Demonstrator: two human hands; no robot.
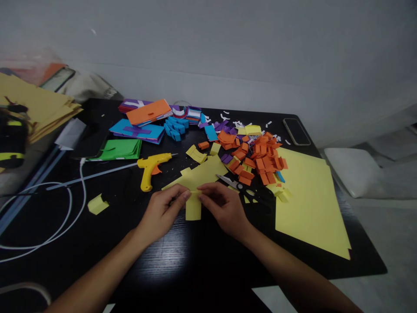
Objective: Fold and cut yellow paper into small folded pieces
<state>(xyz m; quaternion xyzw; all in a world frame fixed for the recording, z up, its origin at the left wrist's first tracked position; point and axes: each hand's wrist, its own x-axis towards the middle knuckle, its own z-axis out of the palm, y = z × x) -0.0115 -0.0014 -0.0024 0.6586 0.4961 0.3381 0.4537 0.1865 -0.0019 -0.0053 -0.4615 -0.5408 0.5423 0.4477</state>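
Observation:
My left hand (166, 208) pinches the left edge of a small yellow paper strip (193, 209) between thumb and forefinger. On its right edge my right hand (226, 208) has the same kind of pinch. A crease seems to run across the strip between my fingertips, and its lower part hangs toward me. Behind my hands lie larger yellow paper pieces (208, 171). Just beyond my right hand rest scissors (243, 187) with black handles, blades pointing left. A yellow glue gun (150, 168) lies on its side beyond my left hand.
Orange folded paper pieces (267, 156) are heaped at the right, beside large yellow sheets (309, 204). A phone (296, 131) lies at the back right. Blue folded pieces (176, 127) and a green paper stack (120, 149) sit at the back left. A white cable (85, 191) loops across the left.

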